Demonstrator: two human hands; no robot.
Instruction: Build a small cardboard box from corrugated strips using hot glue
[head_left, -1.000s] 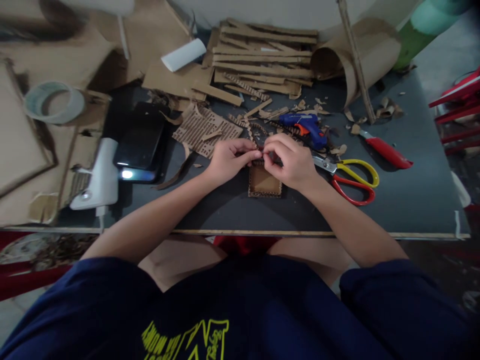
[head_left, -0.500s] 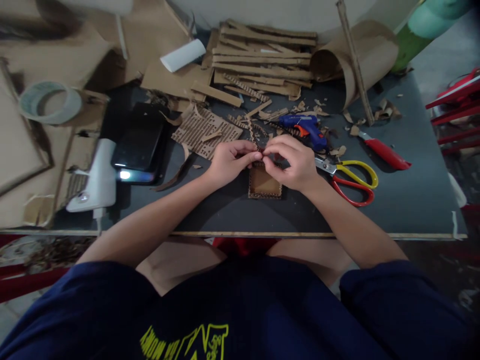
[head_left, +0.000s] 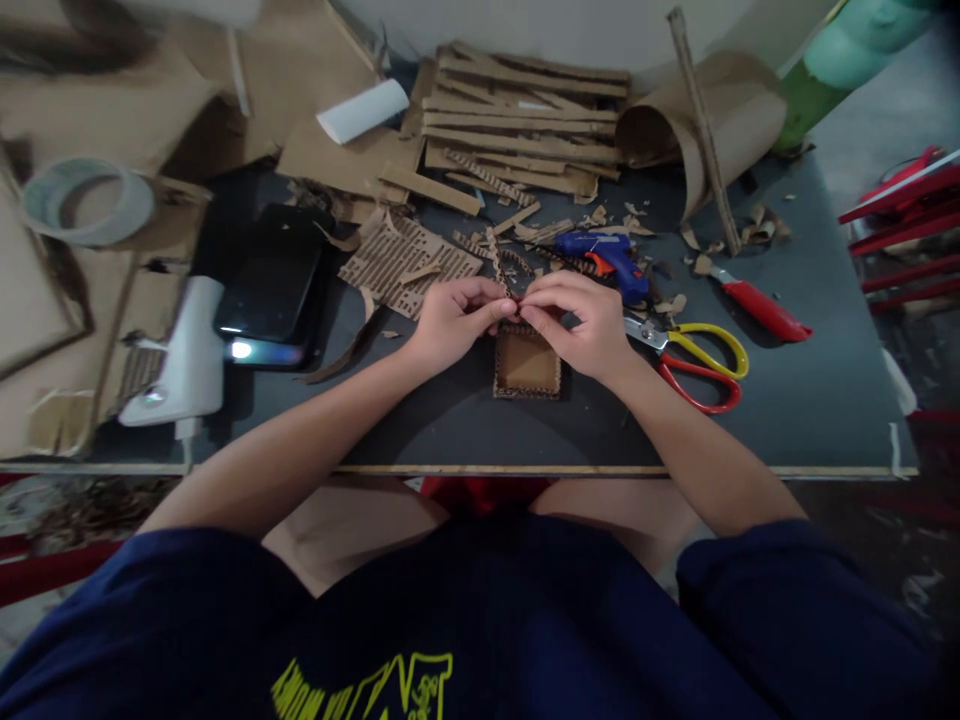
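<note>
A thin corrugated cardboard strip point(head_left: 497, 262) slants up from between my fingertips. My left hand point(head_left: 461, 318) pinches its lower end between thumb and fingers. Close against it, my right hand point(head_left: 577, 318) pinches the same end, its fingertips nearly meeting the left thumb. Just below the hands a small square cardboard tray point(head_left: 528, 364) with corrugated edging lies on the table. The fingers cover the tray's upper right corner in part. A ridged piece of peeled cardboard point(head_left: 409, 262) lies beyond my left hand.
Past my right hand lie a blue glue gun point(head_left: 606, 262), scissors point(head_left: 701, 365) and a red-handled knife point(head_left: 765, 308). Cardboard strips point(head_left: 525, 115) are piled at the back. On the left are a black device point(head_left: 270, 275), a white device point(head_left: 180, 350) and a tape roll point(head_left: 88, 202).
Both hands stay pinched on the cardboard strip, with the right fingers shifted slightly. The whole view has moved a little, so things appear slightly further left.
</note>
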